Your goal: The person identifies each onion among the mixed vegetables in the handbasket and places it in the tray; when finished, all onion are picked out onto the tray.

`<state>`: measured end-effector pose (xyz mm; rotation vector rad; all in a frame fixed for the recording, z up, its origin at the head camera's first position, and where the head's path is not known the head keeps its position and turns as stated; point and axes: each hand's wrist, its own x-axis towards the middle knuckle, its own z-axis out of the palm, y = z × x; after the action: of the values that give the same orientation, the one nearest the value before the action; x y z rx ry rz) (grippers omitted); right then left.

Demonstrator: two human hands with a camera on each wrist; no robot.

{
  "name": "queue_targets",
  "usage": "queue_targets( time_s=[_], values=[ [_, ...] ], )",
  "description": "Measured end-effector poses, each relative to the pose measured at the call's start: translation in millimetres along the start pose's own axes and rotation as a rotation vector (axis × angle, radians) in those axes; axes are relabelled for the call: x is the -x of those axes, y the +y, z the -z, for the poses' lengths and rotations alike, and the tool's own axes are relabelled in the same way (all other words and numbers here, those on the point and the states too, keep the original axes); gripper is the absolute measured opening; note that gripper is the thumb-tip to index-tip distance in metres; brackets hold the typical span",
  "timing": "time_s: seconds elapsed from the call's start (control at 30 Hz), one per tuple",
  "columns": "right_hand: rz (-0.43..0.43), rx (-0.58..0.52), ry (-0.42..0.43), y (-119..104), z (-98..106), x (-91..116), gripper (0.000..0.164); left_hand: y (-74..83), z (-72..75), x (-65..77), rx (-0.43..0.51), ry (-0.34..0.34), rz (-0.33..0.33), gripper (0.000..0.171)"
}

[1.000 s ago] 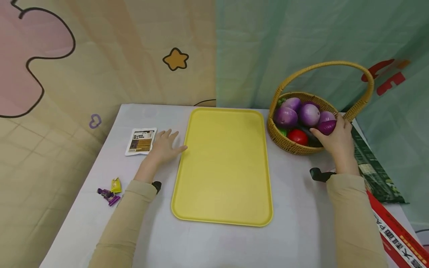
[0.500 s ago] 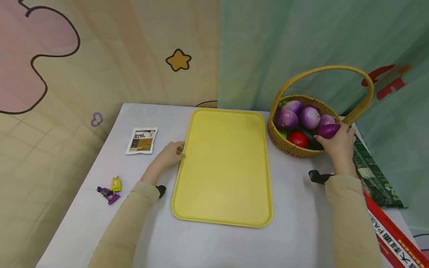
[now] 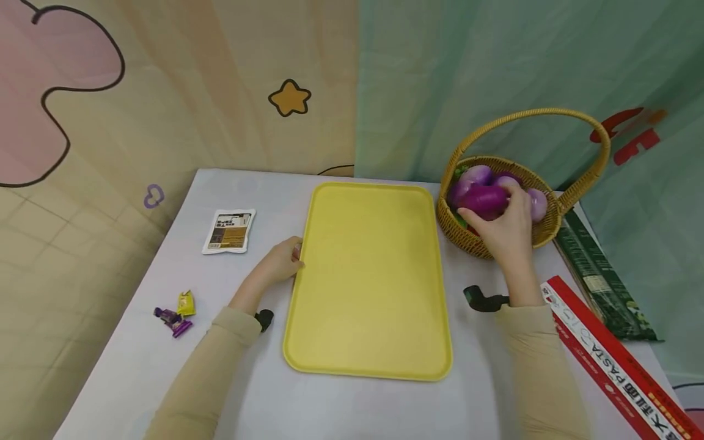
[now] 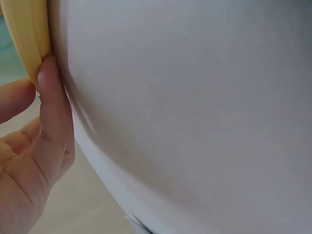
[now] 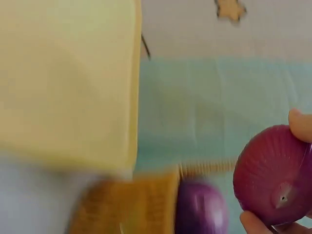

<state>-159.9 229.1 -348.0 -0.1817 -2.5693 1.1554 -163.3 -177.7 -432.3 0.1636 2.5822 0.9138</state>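
Note:
My left hand [image 3: 279, 261] pinches the left rim of a yellow tray [image 3: 368, 287] lying on the white table. In the left wrist view its thumb and fingers close on the tray's edge [image 4: 30, 34]. Over the wicker basket [image 3: 464, 237] at the back right, my right hand [image 3: 510, 229] holds a purple onion [image 3: 484, 200]. The right wrist view shows this onion [image 5: 265, 170] between thumb and fingers, its ridged face towards the camera. Several round purple vegetables [image 3: 538, 205] sit in the basket; the right hand hides part of its contents.
A white-and-brown packet [image 3: 229, 231] lies left of the tray. Small purple [image 3: 173, 322] and yellow wrapped pieces [image 3: 186, 303] are nearer the left edge. On the right are a dark green bag [image 3: 610, 287] and a red pasta box [image 3: 616, 360]. The basket's tall handle [image 3: 530, 112] arches upward.
My right hand has lifted the purple onion from the basket's right side and moved left with it. The left hand came right and took hold of the tray's rim; the tray shifted slightly nearer.

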Motion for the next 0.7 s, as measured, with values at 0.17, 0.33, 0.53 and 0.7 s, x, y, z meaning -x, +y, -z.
queue_targets(
  time_s=[0.17,0.33,0.53,0.7],
  values=[
    [0.012,-0.134,-0.211,-26.2,-58.5,7.4,0.088,3.7,-6.3,6.8,-0.004,-0.009,0.008,0.053],
    [-0.072,-0.245,-0.401,-34.9,-118.7,2.5,0.089,4.8,-10.0,11.0,0.023,-0.009,0.008,0.052],
    [-0.148,-0.315,-0.445,-43.3,-170.6,-3.1,0.084,8.2,-9.5,10.2,0.069,0.013,0.029,0.052],
    [-0.123,-0.276,-0.459,-47.3,-198.4,-5.9,0.079,8.9,-10.1,10.4,0.072,0.028,0.069,0.053]
  ],
)
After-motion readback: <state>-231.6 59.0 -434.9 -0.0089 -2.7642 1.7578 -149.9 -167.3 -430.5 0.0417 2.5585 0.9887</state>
